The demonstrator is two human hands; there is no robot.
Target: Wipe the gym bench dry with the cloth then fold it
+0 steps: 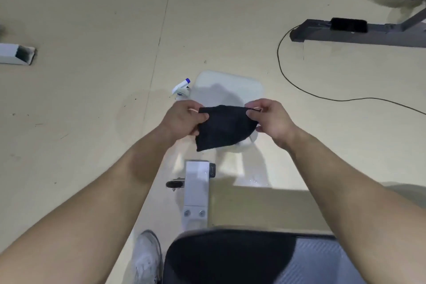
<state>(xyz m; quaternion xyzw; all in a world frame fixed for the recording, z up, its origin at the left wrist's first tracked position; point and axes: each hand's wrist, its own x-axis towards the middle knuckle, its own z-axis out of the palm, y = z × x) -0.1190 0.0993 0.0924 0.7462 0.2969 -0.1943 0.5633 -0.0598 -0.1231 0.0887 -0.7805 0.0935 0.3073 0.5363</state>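
Beneath you spreads the pale floor [80, 18], and across it runs the gym bench, your table [228, 90], its light pad lying beyond your hands and its white frame post [197, 189] nearer you. At the bottom edge sits a dark padded section [230, 258], with your white shoe [147, 256] just beside it on the left. You hold the black cloth [224, 128] in the air above the table pad, hanging loosely. Your left hand [182, 120] has its fingers pinched on the cloth's upper left corner; your right hand [274, 120] has its fingers pinched on the upper right corner. A spray bottle [182, 89] stands near the pad's left edge, and a black cable [290, 76] trails over the floor at right.
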